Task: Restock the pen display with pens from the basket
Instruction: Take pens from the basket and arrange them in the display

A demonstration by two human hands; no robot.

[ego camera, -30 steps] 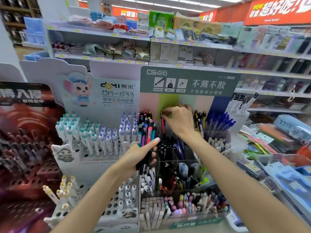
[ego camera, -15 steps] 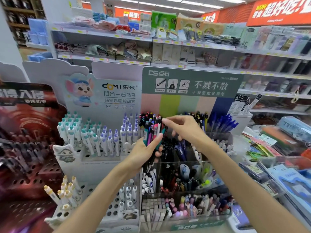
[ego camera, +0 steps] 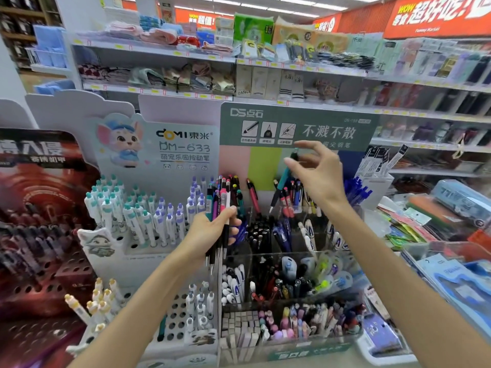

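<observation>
Step in hand: placing one pen from the held stock into the back row of the display; several pens remained in hand, so the restock looked well short of done
Left hand: the left hand gripped a bundle of pens, fingers curled round the barrels; tips pointed down, clickers up; it was held in front of the clear acrylic pen display, just beside the white Domi stand
Right hand: the right hand pinched a single teal pen near its top between thumb and forefinger; the other fingers were spread loosely; the pen hung tilted, tip down, above the rear compartments
Basket: not in view
Next move: probably lowering the teal pen into a rear compartment beside the red pens; it would need the tip steered clear of the acrylic divider, then release
Risk: crowded neighbours could be knocked askew
</observation>
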